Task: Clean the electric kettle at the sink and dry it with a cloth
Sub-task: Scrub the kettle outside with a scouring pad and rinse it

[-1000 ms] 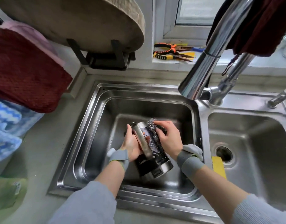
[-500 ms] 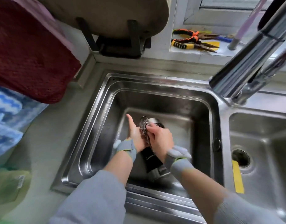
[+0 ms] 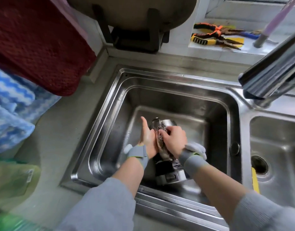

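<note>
Electric kettle lies tilted inside left basin of sink, base toward person, mouth away. Left hand cradles kettle's left side, thumb straight and raised; whether its fingers curl under, cannot tell. Right hand just right of left hand, fingers curled, presses steel wool scourer onto kettle's upper body. Faucet spout above and right of right hand. Maroon cloth and blue cloth hang far left of left hand. Pliers on sill beyond.
</note>
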{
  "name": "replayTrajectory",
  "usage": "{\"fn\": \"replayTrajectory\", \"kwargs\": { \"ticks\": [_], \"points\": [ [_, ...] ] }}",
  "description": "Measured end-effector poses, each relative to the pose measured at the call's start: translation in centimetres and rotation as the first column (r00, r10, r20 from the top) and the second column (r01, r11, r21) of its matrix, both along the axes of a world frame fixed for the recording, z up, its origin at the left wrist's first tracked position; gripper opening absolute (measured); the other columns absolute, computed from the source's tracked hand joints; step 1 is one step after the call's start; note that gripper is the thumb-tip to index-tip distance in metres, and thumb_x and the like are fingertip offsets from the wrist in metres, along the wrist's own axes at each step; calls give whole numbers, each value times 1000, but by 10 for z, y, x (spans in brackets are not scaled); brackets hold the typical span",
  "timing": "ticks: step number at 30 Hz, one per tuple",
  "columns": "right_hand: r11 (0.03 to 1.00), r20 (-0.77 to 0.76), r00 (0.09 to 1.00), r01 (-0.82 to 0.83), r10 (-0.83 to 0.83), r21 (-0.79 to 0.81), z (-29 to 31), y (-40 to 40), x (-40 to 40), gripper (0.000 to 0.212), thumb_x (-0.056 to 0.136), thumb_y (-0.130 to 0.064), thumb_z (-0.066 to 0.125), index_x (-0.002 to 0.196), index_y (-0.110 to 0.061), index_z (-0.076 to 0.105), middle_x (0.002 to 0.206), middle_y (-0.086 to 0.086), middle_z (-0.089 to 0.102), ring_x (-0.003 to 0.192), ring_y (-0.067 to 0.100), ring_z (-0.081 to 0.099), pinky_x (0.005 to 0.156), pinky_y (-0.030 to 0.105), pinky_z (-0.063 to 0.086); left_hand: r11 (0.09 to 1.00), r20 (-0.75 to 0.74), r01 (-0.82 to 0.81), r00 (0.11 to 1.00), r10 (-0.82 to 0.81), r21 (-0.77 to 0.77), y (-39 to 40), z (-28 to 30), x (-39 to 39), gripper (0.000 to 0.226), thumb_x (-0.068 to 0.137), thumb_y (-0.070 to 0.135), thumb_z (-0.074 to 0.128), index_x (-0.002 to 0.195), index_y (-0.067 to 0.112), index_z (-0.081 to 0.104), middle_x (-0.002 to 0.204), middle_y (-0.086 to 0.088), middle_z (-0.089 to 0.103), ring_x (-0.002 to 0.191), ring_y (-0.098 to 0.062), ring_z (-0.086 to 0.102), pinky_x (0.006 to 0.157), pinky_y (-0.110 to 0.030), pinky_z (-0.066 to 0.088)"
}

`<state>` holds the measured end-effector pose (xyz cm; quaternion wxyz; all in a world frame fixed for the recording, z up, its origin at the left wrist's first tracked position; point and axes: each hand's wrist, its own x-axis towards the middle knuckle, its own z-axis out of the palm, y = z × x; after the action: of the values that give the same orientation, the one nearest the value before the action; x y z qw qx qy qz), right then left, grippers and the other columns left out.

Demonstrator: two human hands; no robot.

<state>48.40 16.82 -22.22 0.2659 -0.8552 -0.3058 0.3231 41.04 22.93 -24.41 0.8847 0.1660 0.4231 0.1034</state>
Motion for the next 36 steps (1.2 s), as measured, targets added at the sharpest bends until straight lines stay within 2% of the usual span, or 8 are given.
{"fn": "replayTrajectory", "kwargs": {
  "ticks": [6,13,16,19,22,25,32,36],
  "points": [
    [993,-256,966,1,29,116,-12,-22,11,21,83,-33,67,84,-13,70,82,6,72,80,21,66,78,39,53,985,-112,-175,978,173,-3,8,4,15,78,91,69,20,90,2,60,83,-19,66,79,-29,62,71,-37,48],
    [947,-154,944,-263,293,185,-25,-59,17,22,76,-22,76,90,-10,63,82,-1,64,76,14,56,73,30,44,986,-348,-105,927,143,125,7,0,28,35,104,24,35,82,5,54,65,-9,65,43,-17,63,56,-28,53],
    [929,-126,932,-312,340,197,-22,-53,19,19,74,-23,78,80,-14,62,76,-1,63,70,14,55,68,29,41,986,-325,-112,934,146,120,9,2,24,37,105,27,30,81,5,48,58,-13,68,54,-23,65,63,-33,52],
    [937,-264,903,-297,338,183,-18,-41,24,22,76,-27,77,70,-10,65,70,0,61,63,8,50,63,24,42,993,-300,-34,952,68,115,4,3,17,42,105,29,24,85,4,50,92,-20,65,77,-26,60,80,-37,48],
    [994,-549,832,-21,78,108,-19,-29,24,60,66,-44,79,82,12,66,75,12,63,68,19,55,72,45,53,998,-220,6,976,9,66,-2,9,15,56,104,43,17,101,1,55,98,-18,61,85,-28,60,80,-40,49],
    [985,-680,718,164,-151,-45,-12,-5,33,42,75,-35,76,77,5,64,72,15,63,58,23,60,65,43,56,997,-103,77,992,-76,4,-5,6,15,84,94,65,4,123,4,54,104,-18,63,94,-29,61,78,-40,48],
    [975,-518,830,218,-206,-37,-8,2,30,31,73,-38,78,75,-9,65,72,11,63,66,22,59,63,33,49,991,-170,130,977,-125,20,10,-1,19,81,91,70,10,100,7,59,94,-16,64,84,-28,62,70,-39,49],
    [981,-328,932,-105,155,164,-14,-44,5,13,74,-19,78,79,-10,70,81,5,67,73,15,60,71,24,45,975,-352,201,923,-154,100,20,10,17,46,98,51,38,92,7,52,76,-11,58,58,-23,56,50,-26,50]
  ]
}}
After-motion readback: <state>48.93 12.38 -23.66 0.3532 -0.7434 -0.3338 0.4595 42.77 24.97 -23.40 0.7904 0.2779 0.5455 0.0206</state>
